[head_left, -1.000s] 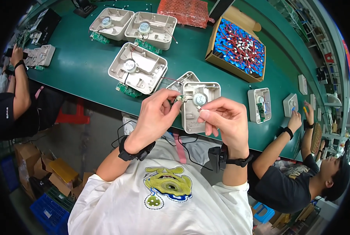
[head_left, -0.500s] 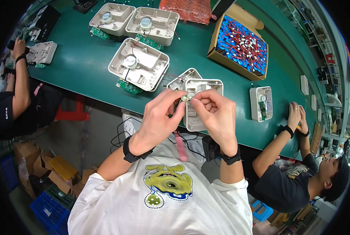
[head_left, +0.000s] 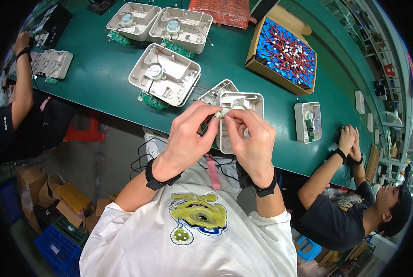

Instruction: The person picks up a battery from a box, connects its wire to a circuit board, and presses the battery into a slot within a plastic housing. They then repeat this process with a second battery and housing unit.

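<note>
Circuit board [head_left: 218, 114] sat pinched in the left hand [head_left: 188, 134] by a white case [head_left: 253, 102]. The right hand [head_left: 252, 142] was beside the board; its grip I couldn't tell.

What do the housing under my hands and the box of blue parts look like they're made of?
Housing: apparently matte off-white plastic, judging by its even colour and rounded, moulded-looking corners. Box: probably plain brown cardboard, from its dull tan walls; any coating is unclear.

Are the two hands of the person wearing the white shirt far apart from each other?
No, the left hand and the right hand are close together at one small pale part.
</note>
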### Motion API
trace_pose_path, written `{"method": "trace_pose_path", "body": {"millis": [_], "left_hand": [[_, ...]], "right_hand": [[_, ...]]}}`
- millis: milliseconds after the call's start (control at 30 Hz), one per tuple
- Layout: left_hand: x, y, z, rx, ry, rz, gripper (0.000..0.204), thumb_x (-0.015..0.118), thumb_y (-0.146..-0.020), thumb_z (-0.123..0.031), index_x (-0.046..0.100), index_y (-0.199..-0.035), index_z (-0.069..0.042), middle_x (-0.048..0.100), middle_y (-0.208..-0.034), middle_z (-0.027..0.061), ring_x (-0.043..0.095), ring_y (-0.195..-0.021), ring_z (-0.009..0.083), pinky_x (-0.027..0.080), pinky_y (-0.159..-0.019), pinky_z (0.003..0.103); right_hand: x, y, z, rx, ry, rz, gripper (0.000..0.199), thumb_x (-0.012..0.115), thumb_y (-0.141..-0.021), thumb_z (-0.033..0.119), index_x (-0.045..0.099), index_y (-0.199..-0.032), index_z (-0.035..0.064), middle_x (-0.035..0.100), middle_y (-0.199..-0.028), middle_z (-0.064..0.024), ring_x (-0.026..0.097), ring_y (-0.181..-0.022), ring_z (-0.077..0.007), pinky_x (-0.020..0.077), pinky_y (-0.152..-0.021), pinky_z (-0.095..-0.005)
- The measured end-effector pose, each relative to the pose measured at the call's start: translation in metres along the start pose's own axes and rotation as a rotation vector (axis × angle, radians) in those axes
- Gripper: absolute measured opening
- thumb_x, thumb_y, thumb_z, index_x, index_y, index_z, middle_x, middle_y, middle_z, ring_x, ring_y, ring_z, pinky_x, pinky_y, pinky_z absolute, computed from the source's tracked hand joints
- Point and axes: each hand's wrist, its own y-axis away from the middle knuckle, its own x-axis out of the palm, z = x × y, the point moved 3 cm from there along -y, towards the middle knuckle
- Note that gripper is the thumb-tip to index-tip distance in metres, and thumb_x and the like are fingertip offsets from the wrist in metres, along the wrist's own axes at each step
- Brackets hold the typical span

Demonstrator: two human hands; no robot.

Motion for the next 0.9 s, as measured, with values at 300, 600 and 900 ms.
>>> {"method": "trace_pose_path", "body": {"millis": [300,600,900], "left_hand": [[0.003,0.001,0.005,0.115,0.045,-0.07,0.029,0.073,-0.087,0.013,0.074,-0.114,0.002,0.07,-0.098,0.0127,0.065,-0.075,0.021,0.054,-0.068,0.03],[0.0,-0.006,0.006,0.161,0.031,-0.099,0.027,0.072,-0.089,0.011,0.074,-0.114,0.004,0.07,-0.097,0.0139,0.067,-0.077,0.0244,0.055,-0.07,0.033],[-0.006,-0.005,0.009,0.026,0.062,-0.081,0.025,0.073,-0.091,0.008,0.075,-0.116,0.003,0.069,-0.096,0.0111,0.065,-0.075,0.0192,0.054,-0.07,0.03]], "right_hand": [[0.003,-0.001,0.004,0.052,-0.016,0.019,0.005,0.076,-0.089,-0.004,0.072,-0.093,-0.0033,0.07,-0.079,-0.0089,0.06,-0.058,-0.0139,0.047,-0.056,-0.0293],[-0.005,-0.012,0.008,0.026,0.032,-0.021,0.009,0.077,-0.089,-0.002,0.074,-0.098,-0.0014,0.071,-0.081,-0.0098,0.061,-0.059,-0.0157,0.0475,-0.056,-0.0295],[-0.116,-0.083,-0.093,0.156,0.497,-0.12,0.016,0.078,-0.093,0.012,0.078,-0.108,0.0058,0.072,-0.076,-0.0137,0.068,-0.065,-0.0287,0.0542,-0.064,-0.0406]]}}
